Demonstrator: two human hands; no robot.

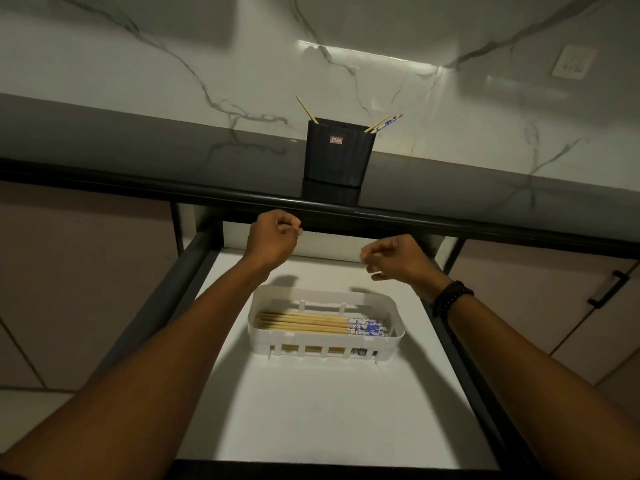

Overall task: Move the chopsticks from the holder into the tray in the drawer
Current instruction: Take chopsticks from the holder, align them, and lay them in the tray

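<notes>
A black ribbed holder stands on the dark counter near its front edge. Three chopsticks stick out of it: one leaning left, two leaning right. Below, the drawer is pulled out, and a white slotted tray sits on its white floor. Several wooden chopsticks with blue-patterned ends lie side by side in the tray. My left hand and my right hand hover above the drawer's back, between tray and counter edge, both with fingers curled and nothing in them.
The glossy counter edge overhangs the back of the drawer just beyond my hands. A marble-look wall with a socket rises behind the counter. Cabinet doors flank the drawer, the right one with a black handle. A dark beaded bracelet circles my right wrist.
</notes>
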